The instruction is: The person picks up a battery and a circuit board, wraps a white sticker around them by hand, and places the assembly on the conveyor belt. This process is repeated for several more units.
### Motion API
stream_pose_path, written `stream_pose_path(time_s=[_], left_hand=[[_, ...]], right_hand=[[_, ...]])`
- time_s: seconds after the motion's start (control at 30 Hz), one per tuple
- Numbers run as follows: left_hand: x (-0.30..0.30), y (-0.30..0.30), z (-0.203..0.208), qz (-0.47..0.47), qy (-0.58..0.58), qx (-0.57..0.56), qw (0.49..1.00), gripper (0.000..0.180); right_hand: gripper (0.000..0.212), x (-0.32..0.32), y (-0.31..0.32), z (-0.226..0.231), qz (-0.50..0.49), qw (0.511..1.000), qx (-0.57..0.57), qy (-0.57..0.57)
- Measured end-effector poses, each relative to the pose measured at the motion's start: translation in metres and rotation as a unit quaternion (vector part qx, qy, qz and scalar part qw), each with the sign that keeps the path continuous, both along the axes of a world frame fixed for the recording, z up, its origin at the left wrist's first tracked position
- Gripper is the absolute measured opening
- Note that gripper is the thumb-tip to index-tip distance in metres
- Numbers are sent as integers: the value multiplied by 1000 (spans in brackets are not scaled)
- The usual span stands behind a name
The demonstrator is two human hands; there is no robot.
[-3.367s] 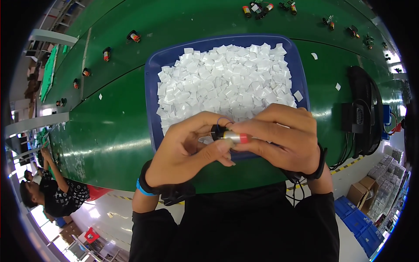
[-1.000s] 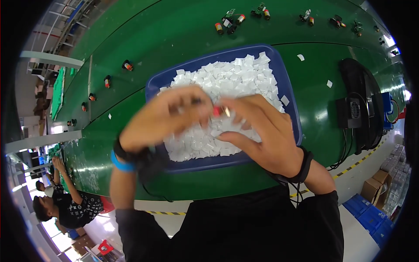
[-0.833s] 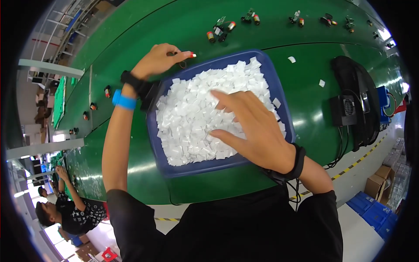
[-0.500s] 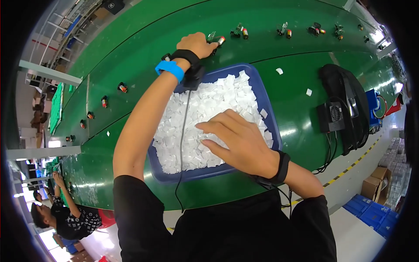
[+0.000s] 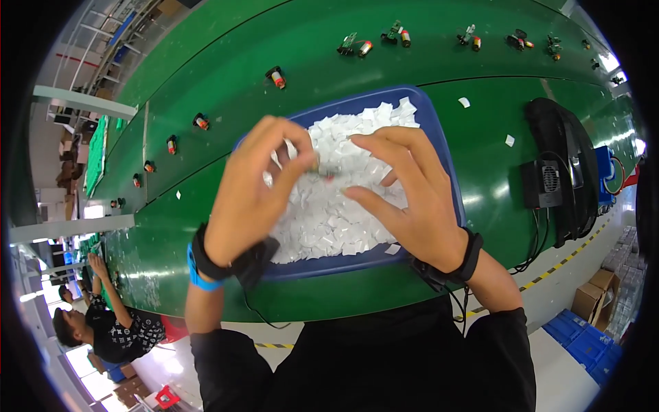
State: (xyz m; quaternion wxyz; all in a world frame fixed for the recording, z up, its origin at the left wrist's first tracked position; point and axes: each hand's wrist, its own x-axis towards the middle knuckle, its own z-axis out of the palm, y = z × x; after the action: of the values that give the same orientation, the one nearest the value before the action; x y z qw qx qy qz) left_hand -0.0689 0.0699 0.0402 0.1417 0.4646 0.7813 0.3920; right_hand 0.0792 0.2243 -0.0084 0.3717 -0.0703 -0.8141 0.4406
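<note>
My left hand is over the bin, thumb and fingers closed together on a small dark part with a red spot; motion smears it, so its kind is unclear. My right hand hovers beside it over the same bin, thumb and fingers spread apart and nothing between them. Below both hands is the blue plastic bin, filled with small white square pieces. My hands hide part of the heap.
Small circuit boards with red-and-white cylinders stand in a row along the green table. More dark-and-red cylinders lie to the left. A black bag with a black boxy device is at right. A co-worker sits far left.
My left hand has come back from a circuit board in the far row to above the bin, now with a small part in its fingers. The right hand has risen slightly and opened wider.
</note>
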Motion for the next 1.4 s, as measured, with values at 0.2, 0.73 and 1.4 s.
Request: stream_pose_path(time_s=[0.2, 0.73, 1.4], left_hand=[[50, -24, -2, 88, -114, 51, 988, 13], [43, -55, -23, 100, -366, 88, 921, 27], [59, -51, -44, 31, -280, -3, 959, 27]], right_hand=[[27, 8, -2, 3, 143, 979, 133, -64], [28, 12, 5, 4, 153, 960, 232, -18], [15, 9, 0, -2, 236, 949, 48, -205]])
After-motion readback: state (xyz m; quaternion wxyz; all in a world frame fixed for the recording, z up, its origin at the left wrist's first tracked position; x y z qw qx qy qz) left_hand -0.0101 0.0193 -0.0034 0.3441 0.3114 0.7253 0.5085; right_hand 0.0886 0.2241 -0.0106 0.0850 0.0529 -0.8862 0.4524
